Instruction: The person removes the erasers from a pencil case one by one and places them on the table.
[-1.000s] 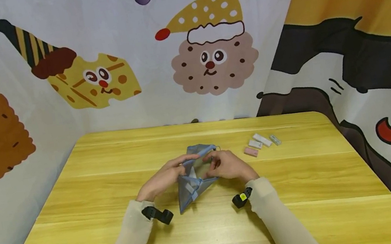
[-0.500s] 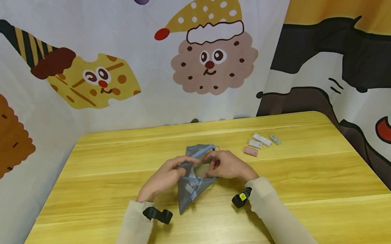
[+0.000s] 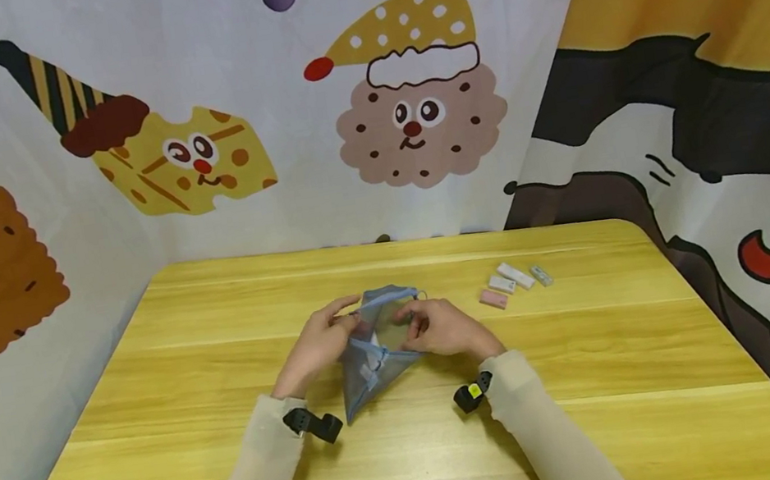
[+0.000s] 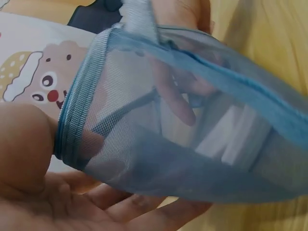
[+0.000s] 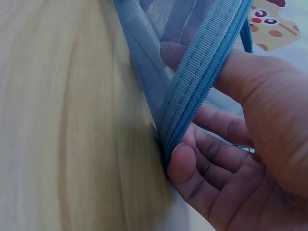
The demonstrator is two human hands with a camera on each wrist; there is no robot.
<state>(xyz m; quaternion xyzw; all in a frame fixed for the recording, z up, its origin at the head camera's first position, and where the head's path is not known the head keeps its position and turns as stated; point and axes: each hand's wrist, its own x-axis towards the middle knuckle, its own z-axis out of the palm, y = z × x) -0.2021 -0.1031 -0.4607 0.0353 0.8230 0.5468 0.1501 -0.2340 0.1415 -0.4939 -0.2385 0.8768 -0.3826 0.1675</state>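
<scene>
A blue-grey mesh zipper pouch [image 3: 364, 380] stands with its mouth spread between both hands, over the middle of the table. My left hand [image 3: 318, 341] holds its left side, thumb hooked over the zipper edge [image 4: 79, 106] and fingers spread along the outside of the mesh. On the right side my right hand [image 3: 446, 329] grips the other zipper edge [image 5: 202, 72], with one digit inside the mouth and the other fingers curled outside. Through the mesh in the left wrist view, a pale blocky shape [image 4: 236, 132] shows, blurred.
Right of the pouch lie several small eraser-like blocks: a pink one [image 3: 493, 299], white ones [image 3: 516, 275] and a greyish one [image 3: 541, 275]. The wooden table [image 3: 606, 422] meets a cartoon-printed cloth [image 3: 322, 216] at the back.
My left hand has drawn back to the left, its fingers leaving the inside of the mouth, and the pouch has shifted slightly left and opened wider. My right hand keeps its grip.
</scene>
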